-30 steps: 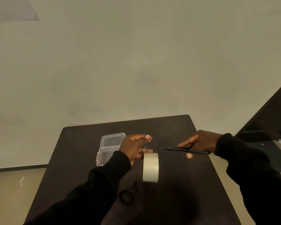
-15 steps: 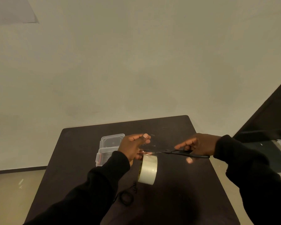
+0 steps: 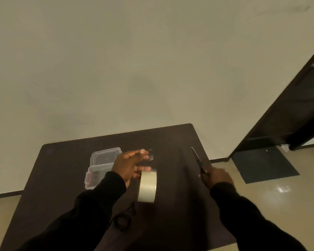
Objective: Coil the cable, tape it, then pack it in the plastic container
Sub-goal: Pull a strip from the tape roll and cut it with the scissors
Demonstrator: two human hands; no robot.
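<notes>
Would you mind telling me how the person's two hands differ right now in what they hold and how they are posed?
The left hand hangs the tape roll from its lower fingers above the table, with a clear strip of tape at its raised fingertips; the right hand grips black scissors. The left hand's fingers are spread; the right hand is curled shut. Both wear dark sleeves.
</notes>
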